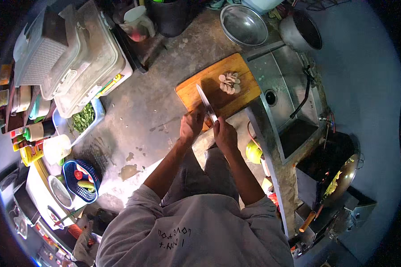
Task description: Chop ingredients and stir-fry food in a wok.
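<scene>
In the head view my right hand grips the handle of a kitchen knife, its blade pointing up and to the left over a wooden cutting board. My left hand is at the board's near edge, just left of the knife, its fingers bent towards something brown; what they hold cannot be told. Round pale slices lie in a small heap on the board's right half, apart from the blade.
A steel sink adjoins the board on the right; beyond it a wok holds yellow food. A metal bowl stands at the top. Leafy greens and a blue basket with vegetables are at the left. Another person's sleeve shows lower left.
</scene>
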`<state>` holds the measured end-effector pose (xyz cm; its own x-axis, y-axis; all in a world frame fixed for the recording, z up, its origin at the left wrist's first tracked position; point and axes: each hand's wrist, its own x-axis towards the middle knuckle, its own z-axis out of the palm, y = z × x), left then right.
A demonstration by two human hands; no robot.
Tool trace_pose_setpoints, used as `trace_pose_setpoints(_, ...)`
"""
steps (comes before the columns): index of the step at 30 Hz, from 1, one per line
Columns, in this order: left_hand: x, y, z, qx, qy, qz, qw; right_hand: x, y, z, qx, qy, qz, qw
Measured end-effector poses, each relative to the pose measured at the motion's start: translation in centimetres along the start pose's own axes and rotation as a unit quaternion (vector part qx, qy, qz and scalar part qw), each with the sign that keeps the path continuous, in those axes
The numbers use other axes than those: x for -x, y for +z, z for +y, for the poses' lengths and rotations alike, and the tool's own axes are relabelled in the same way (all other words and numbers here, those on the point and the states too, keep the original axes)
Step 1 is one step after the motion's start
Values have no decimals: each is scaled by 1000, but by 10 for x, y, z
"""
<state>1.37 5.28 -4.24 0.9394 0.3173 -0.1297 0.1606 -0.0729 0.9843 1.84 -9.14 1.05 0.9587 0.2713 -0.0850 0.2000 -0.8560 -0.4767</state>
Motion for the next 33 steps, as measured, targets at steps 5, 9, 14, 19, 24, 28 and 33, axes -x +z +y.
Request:
trace_pose_setpoints(5,1,-13,0,-213,66,-122,967,7,0,0,19,22,-34,999)
trace_pose_setpoints(9,12,-1,-31,-305,89,-131,939,9,8,0,17,0,-18,1000)
trace_pose_setpoints(14,12,9,-64,48,7,-42,998,9,26,1,35,-50,25,998)
trace_pose_setpoints(19,15,7,-34,-41,36,-38,998,9,25,-6,69,55,-99,991)
trace_pose_setpoints(24,19,-5,-35,32,-8,-11,999,8,14,1,53,8,-57,997)
trace_pose_setpoints(28,6,-21,8,-371,47,-164,913,10,12,7,52,6,-31,998)
trace_pose_setpoints(33,9,-19,15,-274,30,-123,953,9,26,-6,76,36,-36,996)
